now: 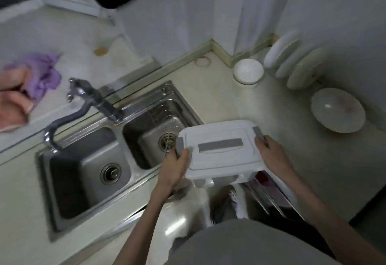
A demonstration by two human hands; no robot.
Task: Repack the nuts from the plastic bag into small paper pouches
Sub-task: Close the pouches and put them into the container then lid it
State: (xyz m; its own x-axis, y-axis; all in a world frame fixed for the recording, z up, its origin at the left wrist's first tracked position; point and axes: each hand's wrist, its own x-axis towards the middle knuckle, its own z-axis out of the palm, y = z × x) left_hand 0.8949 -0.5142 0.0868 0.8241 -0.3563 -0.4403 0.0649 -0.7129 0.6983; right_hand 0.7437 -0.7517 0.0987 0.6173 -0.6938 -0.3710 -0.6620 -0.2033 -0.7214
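Nuts, bag, pouches: none visible | you grip a lidded white container (217, 149), left hand (177, 165) and right hand (271, 151) fingers clamped on its ends | step: likely fetching | next: set it on the counter (219, 97).

White rectangular plastic container (219, 149), lid on, with a grey strip across the lid's middle and grey clips at both short ends. Held level in the air at the counter's front edge, just right of the steel sink, gripped at its left end by the left hand (177, 166) and at its right end by the right hand (269, 151). Contents hidden by the lid.
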